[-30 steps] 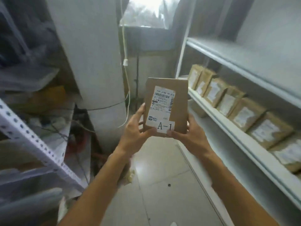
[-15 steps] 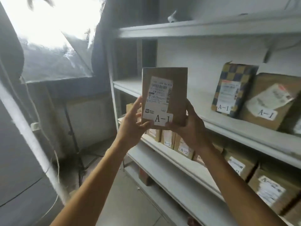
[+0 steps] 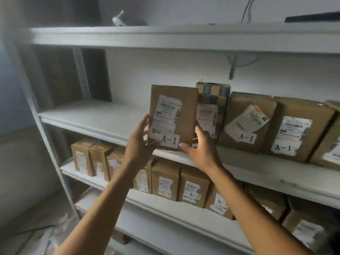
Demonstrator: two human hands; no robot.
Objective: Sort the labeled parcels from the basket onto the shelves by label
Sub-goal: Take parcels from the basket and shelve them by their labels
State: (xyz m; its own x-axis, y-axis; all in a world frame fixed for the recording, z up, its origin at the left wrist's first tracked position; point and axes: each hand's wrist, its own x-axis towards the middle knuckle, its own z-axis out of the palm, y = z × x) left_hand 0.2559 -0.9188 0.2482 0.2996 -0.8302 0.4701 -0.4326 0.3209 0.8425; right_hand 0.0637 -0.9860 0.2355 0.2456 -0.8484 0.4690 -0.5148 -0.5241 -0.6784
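A flat brown parcel (image 3: 184, 111) with a white shipping label and an "A-1" tag stands upright at the front edge of the middle shelf (image 3: 95, 118). My left hand (image 3: 139, 144) holds its lower left edge and my right hand (image 3: 200, 150) holds its lower right corner. It sits just left of a checkered parcel (image 3: 215, 100), which starts a row of brown parcels tagged A-1 (image 3: 248, 122) running to the right. The basket is out of view.
The shelf below (image 3: 184, 214) carries a row of brown boxes tagged A-2 (image 3: 165, 181). The top shelf (image 3: 165, 37) holds a small white object at the left. A grey upright post (image 3: 46, 140) frames the rack's left side. Papers lie on the floor at the lower left.
The view has swung right and closed in on the rack. Both hands have carried the A-1 parcel from mid-air to the middle shelf, beside the checkered parcel.
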